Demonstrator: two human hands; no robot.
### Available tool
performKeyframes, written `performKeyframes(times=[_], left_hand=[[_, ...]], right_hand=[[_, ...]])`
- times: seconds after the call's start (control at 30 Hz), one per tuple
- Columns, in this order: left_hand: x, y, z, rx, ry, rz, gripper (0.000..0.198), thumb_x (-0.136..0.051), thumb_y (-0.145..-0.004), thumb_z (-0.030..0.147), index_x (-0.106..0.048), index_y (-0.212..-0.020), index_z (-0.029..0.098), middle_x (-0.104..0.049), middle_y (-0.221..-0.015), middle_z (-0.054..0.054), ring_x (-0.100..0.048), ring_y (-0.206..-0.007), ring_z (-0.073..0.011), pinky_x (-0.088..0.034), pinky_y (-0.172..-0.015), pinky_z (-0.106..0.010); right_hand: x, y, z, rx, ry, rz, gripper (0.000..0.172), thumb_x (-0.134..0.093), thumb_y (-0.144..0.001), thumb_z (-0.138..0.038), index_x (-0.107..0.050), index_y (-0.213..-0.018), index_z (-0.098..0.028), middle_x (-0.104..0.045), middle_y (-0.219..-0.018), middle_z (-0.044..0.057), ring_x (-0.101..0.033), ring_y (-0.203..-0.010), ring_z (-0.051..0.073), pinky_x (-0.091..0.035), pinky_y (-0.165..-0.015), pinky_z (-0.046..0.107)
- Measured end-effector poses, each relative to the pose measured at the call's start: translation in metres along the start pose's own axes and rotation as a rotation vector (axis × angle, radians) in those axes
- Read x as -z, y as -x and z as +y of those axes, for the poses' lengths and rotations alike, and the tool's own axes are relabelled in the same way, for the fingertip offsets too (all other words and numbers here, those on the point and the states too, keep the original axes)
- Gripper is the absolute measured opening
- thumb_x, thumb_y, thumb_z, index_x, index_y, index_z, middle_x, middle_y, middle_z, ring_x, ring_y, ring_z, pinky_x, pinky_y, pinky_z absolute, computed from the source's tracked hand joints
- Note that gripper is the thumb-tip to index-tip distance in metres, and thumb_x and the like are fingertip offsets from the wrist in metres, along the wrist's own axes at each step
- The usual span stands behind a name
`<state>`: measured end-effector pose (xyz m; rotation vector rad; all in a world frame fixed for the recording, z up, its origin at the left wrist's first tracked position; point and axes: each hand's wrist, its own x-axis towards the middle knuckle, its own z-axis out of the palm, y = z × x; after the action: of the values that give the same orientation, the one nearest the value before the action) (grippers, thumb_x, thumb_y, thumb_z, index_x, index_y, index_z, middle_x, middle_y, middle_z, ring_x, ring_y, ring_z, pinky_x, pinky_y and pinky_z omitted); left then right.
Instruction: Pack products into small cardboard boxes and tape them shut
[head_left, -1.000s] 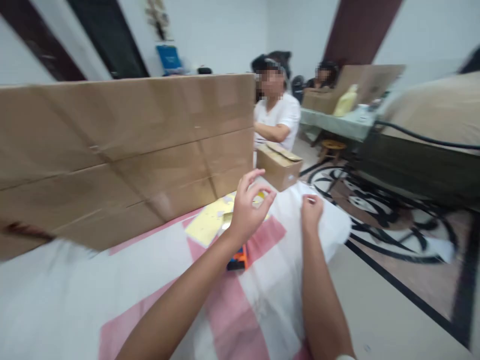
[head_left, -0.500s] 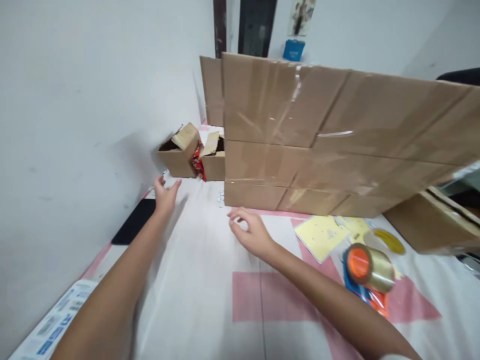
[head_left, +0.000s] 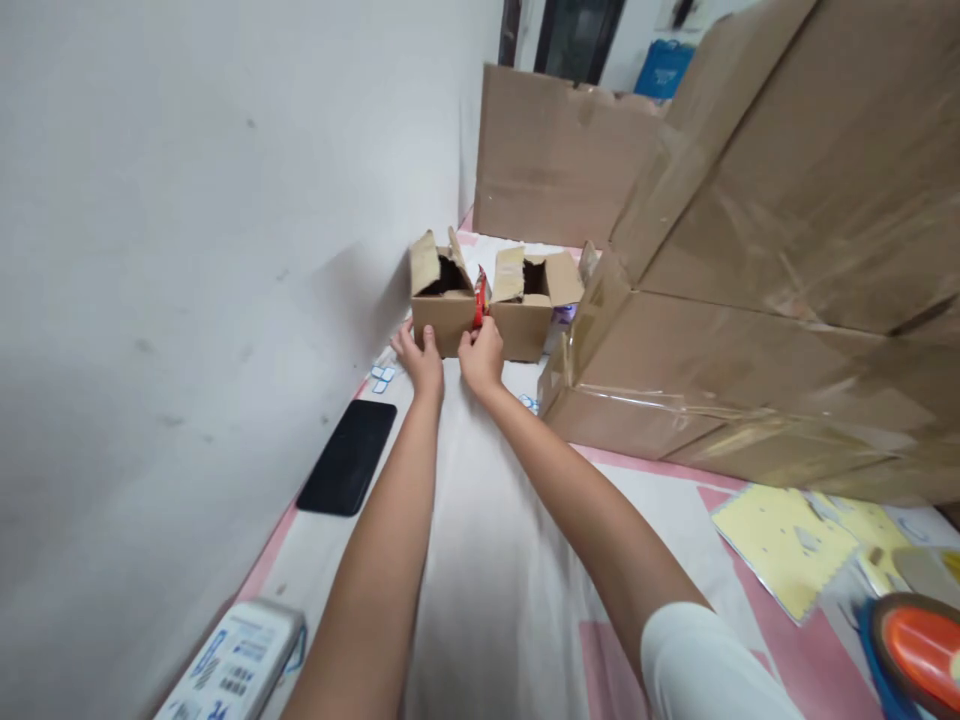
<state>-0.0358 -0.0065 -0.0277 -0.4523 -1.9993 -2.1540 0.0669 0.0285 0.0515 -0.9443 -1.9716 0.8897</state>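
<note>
Right hand (head_left: 484,358): apparently pinching red packet (head_left: 480,296). Left hand (head_left: 421,364): spread, bracing carton (head_left: 454,317) near left tabletop edge (head_left: 271,552). Next: needing firm pinch.

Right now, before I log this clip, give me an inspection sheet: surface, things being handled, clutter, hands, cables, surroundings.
Surface: white-and-pink cloth.
Things: red packet between left carton and right carton, both with flaps open.
Clutter: black phone-like slab, printed white package, yellow sheets, orange-and-brown roll.
Hands: left hand open at the left carton's front; right hand at the red packet's lower end, fingers curled, grip unclear.
Cables: nothing seen.
Surroundings: white wall at left, taped cardboard barrier at right, blue bag beyond.
</note>
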Motion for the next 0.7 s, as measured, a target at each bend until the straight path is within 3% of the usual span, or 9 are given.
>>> performKeyframes(times=[0.1, 0.23, 0.33, 0.4, 0.5, 0.6, 0.7], left_hand=[[0.000, 0.002, 0.003, -0.024, 0.087, -0.015, 0.036, -0.054, -0.097, 0.040, -0.059, -0.126, 0.019, -0.063, -0.130, -0.011, -0.057, -0.126, -0.0195, -0.042, -0.110, -0.032], [0.007, 0.000, 0.007, 0.033, 0.178, 0.064, 0.039, -0.045, -0.101, 0.044, -0.061, -0.124, 0.016, -0.066, -0.128, -0.012, -0.059, -0.123, -0.0207, -0.044, -0.109, -0.034], [0.015, 0.000, 0.018, 0.100, 0.237, 0.098, 0.038, -0.051, -0.100, 0.044, -0.062, -0.122, 0.015, -0.065, -0.127, -0.012, -0.061, -0.120, -0.0233, -0.047, -0.107, -0.044], [0.020, 0.004, 0.031, 0.147, 0.282, 0.090, 0.038, -0.058, -0.096, 0.044, -0.062, -0.121, 0.016, -0.065, -0.125, -0.011, -0.063, -0.114, -0.0238, -0.052, -0.100, -0.048], [0.028, 0.020, 0.057, 0.211, 0.354, 0.079, 0.039, -0.062, -0.095, 0.042, -0.061, -0.124, 0.016, -0.063, -0.124, -0.010, -0.064, -0.108, -0.0231, -0.056, -0.093, -0.046], [0.042, 0.045, 0.083, 0.260, 0.420, 0.108, 0.040, -0.062, -0.095, 0.041, -0.059, -0.126, 0.017, -0.062, -0.127, -0.010, -0.063, -0.110, -0.0236, -0.056, -0.093, -0.046], [0.065, 0.079, 0.105, 0.299, 0.485, 0.159, 0.041, -0.062, -0.094, 0.040, -0.059, -0.128, 0.017, -0.061, -0.129, -0.011, -0.063, -0.112, -0.0242, -0.056, -0.094, -0.047]], right_hand=[[0.004, -0.007, 0.003, 0.030, 0.012, 0.035, 0.009, -0.047, -0.093, -0.018, -0.056, -0.091, -0.018, -0.063, -0.091, 0.008, -0.057, -0.086, 0.021, -0.044, -0.088, 0.034], [0.018, 0.005, -0.009, 0.147, -0.107, 0.050, 0.016, -0.050, -0.091, -0.025, -0.048, -0.075, -0.022, -0.057, -0.073, -0.001, -0.051, -0.072, 0.017, -0.040, -0.076, 0.028], [0.046, 0.042, -0.034, 0.137, -0.326, 0.044, 0.021, -0.052, -0.090, -0.031, -0.046, -0.071, -0.023, -0.052, -0.066, -0.004, -0.048, -0.067, 0.015, -0.039, -0.069, 0.026], [0.078, 0.077, -0.051, 0.111, -0.500, 0.054, 0.023, -0.054, -0.089, -0.033, -0.047, -0.070, -0.022, -0.051, -0.066, -0.004, -0.048, -0.067, 0.014, -0.040, -0.069, 0.025], [0.144, 0.133, -0.062, -0.023, -0.753, 0.098, 0.023, -0.061, -0.085, -0.036, -0.051, -0.071, -0.021, -0.053, -0.069, -0.004, -0.051, -0.069, 0.013, -0.045, -0.070, 0.025], [0.221, 0.179, -0.049, -0.246, -1.027, 0.187, 0.024, -0.072, -0.077, -0.038, -0.055, -0.078, -0.022, -0.059, -0.075, -0.004, -0.058, -0.069, 0.013, -0.050, -0.069, 0.025], [0.293, 0.213, -0.020, -0.382, -1.165, 0.278, 0.030, -0.080, -0.071, -0.038, -0.056, -0.084, -0.025, -0.065, -0.078, -0.005, -0.064, -0.068, 0.013, -0.056, -0.066, 0.026]])
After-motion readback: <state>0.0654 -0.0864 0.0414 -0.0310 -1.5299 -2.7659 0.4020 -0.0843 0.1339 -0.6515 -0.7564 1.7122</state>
